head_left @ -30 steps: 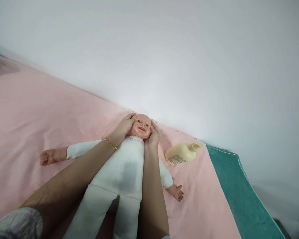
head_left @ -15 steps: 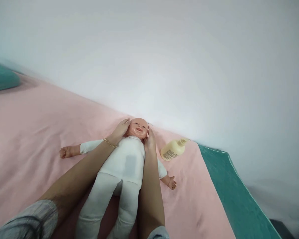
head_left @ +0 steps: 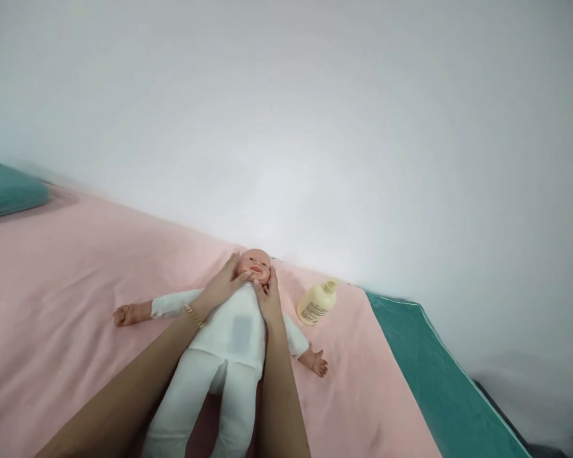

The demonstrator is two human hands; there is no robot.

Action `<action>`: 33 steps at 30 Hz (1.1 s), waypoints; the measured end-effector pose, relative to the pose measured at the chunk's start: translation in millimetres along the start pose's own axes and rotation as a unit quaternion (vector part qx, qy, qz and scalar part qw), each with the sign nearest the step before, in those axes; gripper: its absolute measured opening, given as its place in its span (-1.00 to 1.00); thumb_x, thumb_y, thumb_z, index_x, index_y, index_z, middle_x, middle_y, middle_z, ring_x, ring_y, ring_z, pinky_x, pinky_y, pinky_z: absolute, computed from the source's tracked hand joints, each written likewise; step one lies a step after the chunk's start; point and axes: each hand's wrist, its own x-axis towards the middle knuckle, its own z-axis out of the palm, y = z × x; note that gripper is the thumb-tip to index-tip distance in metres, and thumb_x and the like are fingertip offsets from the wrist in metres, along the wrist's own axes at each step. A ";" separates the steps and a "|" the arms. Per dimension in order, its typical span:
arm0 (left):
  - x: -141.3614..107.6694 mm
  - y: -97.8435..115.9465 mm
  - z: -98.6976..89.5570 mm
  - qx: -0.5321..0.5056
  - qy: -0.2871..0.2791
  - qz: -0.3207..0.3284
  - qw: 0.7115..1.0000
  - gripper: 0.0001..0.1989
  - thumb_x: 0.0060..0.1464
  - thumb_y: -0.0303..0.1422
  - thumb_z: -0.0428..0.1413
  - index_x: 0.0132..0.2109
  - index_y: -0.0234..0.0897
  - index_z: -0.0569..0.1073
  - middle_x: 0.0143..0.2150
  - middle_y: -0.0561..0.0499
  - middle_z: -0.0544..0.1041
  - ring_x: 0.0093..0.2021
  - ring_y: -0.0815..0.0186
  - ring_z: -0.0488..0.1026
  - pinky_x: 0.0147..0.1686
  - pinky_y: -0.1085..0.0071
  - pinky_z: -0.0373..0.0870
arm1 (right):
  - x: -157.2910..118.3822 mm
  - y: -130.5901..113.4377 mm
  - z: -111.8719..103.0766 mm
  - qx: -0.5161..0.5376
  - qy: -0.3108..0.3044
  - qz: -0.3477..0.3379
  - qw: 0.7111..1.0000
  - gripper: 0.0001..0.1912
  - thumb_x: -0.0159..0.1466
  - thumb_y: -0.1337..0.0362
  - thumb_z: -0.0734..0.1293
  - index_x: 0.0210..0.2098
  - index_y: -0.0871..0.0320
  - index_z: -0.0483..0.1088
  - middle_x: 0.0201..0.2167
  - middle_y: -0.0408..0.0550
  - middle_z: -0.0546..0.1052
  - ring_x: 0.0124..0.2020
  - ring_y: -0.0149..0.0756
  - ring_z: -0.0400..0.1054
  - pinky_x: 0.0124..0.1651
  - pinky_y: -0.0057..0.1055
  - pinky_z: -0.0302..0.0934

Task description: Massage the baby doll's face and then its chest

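Observation:
A baby doll (head_left: 241, 327) with a plastic head and a white cloth body lies on its back, arms spread wide. My left hand (head_left: 224, 284) cups one side of its head, fingers along the cheek and thumb at the chin. On the opposite side, my right hand (head_left: 270, 299) holds the head the same way, its thumb by the chin and neck. My forearms run along both sides of the doll's body. A pale yellow pump bottle (head_left: 316, 303) with printed text stands to the right of my right hand.
A pink sheet (head_left: 76, 267) lies under the doll, with a green surface (head_left: 424, 356) showing along the right. At the far left rests a green pillow-like object (head_left: 9, 189). A white wall (head_left: 286, 127) rises just behind the doll's head.
My thumbs have come inward from the sides of the doll's head to its chin. The view has shifted, so the doll and the bottle appear lower and slightly left.

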 end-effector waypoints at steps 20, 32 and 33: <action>0.6 14.6 -8.1 -0.049 -0.021 -0.061 0.997 -0.15 0.11 -0.03 0.12 0.45 -0.19 0.04 0.40 -0.12 0.22 0.35 -0.01 0.23 0.28 0.10 0.21 | 1.8 -18.2 -1.6 -0.099 -0.012 0.038 0.994 -0.13 0.24 0.06 0.34 0.43 0.15 -0.06 0.37 0.01 0.24 0.36 -0.09 0.17 0.39 -0.09 0.06; 2.4 7.4 -8.6 -0.036 -0.044 -0.041 0.998 -0.21 0.24 0.01 -0.04 0.47 -0.21 -0.06 0.46 -0.08 0.09 0.42 0.08 0.08 0.37 0.15 0.03 | 0.5 -20.8 -12.4 -0.093 -0.037 0.039 0.994 -0.18 0.33 -0.12 0.22 0.42 0.18 -0.01 0.43 -0.04 0.10 0.46 -0.18 -0.06 0.47 -0.18 -0.12; 2.6 7.3 -9.1 -0.038 -0.046 -0.038 0.997 -0.22 0.25 0.01 -0.06 0.47 -0.21 -0.06 0.46 -0.08 0.08 0.43 0.08 0.07 0.37 0.16 0.03 | 0.8 -19.9 -13.2 -0.090 -0.037 0.039 0.994 -0.18 0.33 -0.14 0.21 0.42 0.16 0.00 0.43 -0.05 0.10 0.46 -0.18 -0.06 0.47 -0.17 -0.13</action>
